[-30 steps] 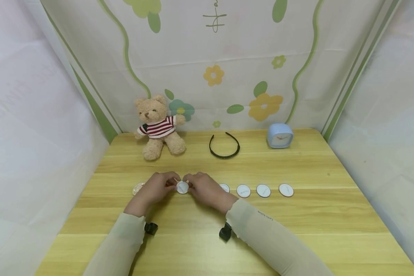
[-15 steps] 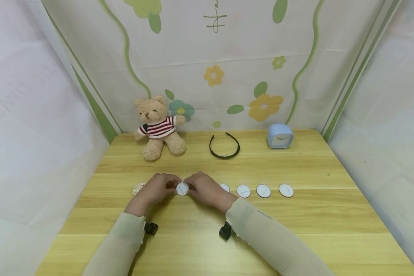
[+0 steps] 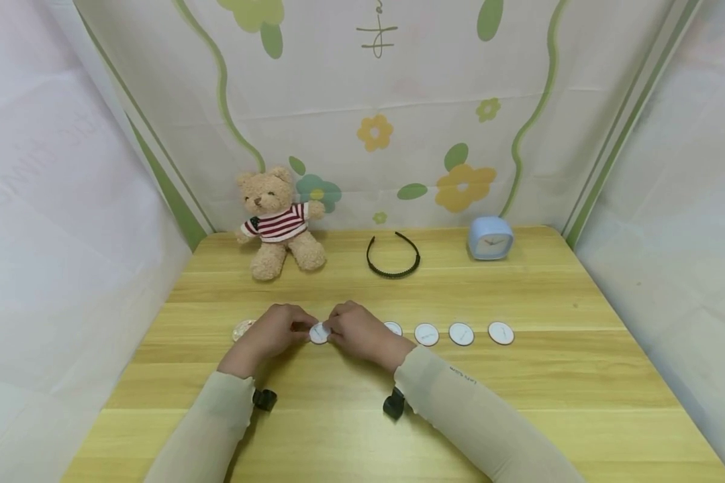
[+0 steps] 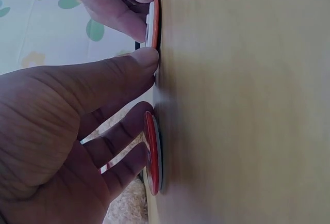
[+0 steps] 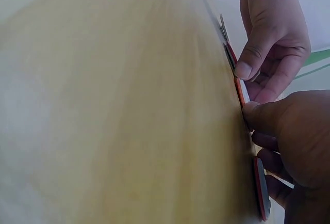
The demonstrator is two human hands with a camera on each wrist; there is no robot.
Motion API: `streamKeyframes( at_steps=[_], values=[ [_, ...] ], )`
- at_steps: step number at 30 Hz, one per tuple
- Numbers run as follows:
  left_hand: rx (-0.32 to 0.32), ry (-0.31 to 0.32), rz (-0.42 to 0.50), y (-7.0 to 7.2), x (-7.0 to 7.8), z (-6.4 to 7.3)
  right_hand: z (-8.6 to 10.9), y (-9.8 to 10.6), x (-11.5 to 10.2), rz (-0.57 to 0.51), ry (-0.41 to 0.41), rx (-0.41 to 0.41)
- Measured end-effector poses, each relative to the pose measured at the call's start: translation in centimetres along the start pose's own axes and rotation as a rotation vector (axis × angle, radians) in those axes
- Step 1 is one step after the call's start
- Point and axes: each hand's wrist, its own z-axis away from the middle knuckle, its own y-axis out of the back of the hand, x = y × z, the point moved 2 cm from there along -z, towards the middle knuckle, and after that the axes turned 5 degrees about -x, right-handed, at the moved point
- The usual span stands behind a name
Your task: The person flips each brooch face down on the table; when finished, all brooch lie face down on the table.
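Observation:
A small white round disc with faint dark writing lies low over the wooden table between my two hands. Its edge shows orange in the left wrist view. My left hand pinches the disc's left side with thumb and fingers. From the right, my right hand pinches the opposite side. Beside the lower fingers of the left hand stands a red-edged disc. Another red-edged disc sits close to the right hand's lower fingers. A tan patterned disc is partly hidden behind the left wrist.
To the right, white discs continue the row, one partly covered by the right hand. Along the back of the table are a teddy bear in a striped shirt, a black headband and a blue clock.
The disc between my hands has come down slightly toward the front and tipped flatter. Both hands stay at its sides, the fingers shifting a little. The other things have not moved.

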Motion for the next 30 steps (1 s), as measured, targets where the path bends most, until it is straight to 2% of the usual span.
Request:
streamKeyframes(
  at_steps=[8,10,13,19,25,30],
  values=[
    [0.021,0.054,0.024,0.5,-0.5,0.7,-0.1,-0.1,0.1,0.003,-0.005,0.003],
    [0.034,0.040,0.000,1.0,-0.9,1.2,-0.1,-0.1,0.2,0.001,-0.005,0.003],
    [0.044,0.016,-0.044,1.7,-1.7,2.0,-0.1,-0.2,0.2,-0.009,-0.010,0.000],
    [0.038,0.057,-0.041,2.5,-3.7,3.4,0.0,-0.2,0.1,-0.027,-0.023,-0.020],
    [0.046,0.046,-0.040,2.6,-4.7,3.6,0.1,-0.1,0.1,-0.025,-0.035,-0.015],
    [0.053,0.039,-0.059,2.7,-4.5,3.6,0.1,0.0,0.0,-0.030,-0.036,-0.015]
  ],
)
